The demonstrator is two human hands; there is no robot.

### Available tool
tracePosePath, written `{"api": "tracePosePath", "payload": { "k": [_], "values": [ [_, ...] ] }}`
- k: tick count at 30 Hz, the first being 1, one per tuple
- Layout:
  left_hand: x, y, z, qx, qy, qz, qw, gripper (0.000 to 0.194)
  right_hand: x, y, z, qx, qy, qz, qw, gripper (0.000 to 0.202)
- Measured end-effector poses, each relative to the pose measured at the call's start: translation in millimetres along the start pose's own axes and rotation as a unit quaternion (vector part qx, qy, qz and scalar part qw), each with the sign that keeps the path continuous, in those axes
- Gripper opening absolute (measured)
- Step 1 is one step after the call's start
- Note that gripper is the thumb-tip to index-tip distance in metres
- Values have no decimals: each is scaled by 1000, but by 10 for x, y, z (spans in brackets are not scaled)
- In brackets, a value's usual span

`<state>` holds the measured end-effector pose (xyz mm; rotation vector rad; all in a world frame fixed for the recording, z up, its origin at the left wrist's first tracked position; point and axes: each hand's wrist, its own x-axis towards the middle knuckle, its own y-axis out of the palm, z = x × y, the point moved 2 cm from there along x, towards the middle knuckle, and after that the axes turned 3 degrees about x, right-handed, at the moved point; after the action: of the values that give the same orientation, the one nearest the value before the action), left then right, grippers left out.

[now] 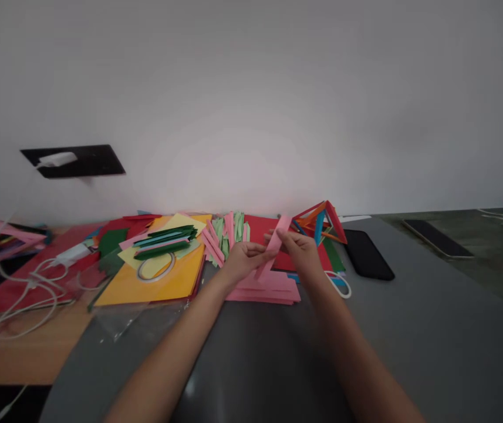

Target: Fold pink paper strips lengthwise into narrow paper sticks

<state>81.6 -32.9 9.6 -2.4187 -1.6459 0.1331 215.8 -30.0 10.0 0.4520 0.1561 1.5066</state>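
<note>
A narrow pink paper strip (273,249) is held up at a slant between my two hands. My left hand (245,259) pinches its lower left edge, and my right hand (296,245) grips it nearer the top. Beneath them, a pile of pink paper (273,289) lies on the grey table. Just behind my left hand are small bundles of folded pink and light green strips (227,232). Red paper (257,226) lies behind both hands.
Yellow-orange sheets (119,288) with a tape roll (156,267) and green strips (165,241) lie left. At right are a coloured paper frame (321,222), white scissor handles (343,288) and a black phone (368,255). White cables (35,285) tangle far left.
</note>
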Motion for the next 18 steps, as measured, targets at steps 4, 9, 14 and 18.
{"api": "tracePosePath", "payload": {
  "k": [4,9,14,18],
  "values": [
    [-26,30,-15,4,-7,37,999,35,30,-84,5,14,-38,-87,995,30],
    [-20,25,0,-15,2,16,1000,33,38,-74,-24,-1,36,37,999,34],
    [-7,42,36,-46,-29,38,998,33,44,-154,14,7,-19,-34,999,31],
    [1,36,45,-76,-31,13,997,32,63,-169,2,-3,2,-3,1000,30]
  ]
}}
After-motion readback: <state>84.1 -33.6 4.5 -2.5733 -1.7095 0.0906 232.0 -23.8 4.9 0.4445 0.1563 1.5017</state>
